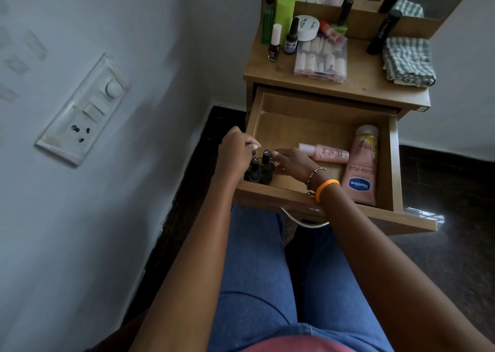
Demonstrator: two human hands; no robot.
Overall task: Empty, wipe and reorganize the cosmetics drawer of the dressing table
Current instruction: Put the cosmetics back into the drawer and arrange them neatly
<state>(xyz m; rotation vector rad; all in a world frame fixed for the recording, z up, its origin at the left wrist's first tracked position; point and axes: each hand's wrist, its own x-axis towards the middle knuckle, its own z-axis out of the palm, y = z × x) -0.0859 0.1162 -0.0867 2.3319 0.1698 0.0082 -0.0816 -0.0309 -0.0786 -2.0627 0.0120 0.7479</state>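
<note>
Flanking dark bottles [261, 168]: left hand [235, 151], right hand [290, 161].

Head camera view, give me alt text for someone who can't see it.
Both hands, left and right, arrange small dark nail polish bottles in the open wooden drawer, beside a pink Vaseline lotion tube and small pink bottle.

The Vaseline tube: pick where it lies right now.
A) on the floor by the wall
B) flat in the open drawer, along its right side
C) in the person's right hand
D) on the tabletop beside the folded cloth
B: the Vaseline tube lies flat inside the open drawer against its right wall, beside a small pink bottle; both hands are busy with the dark bottles at the drawer's left front corner.
</note>
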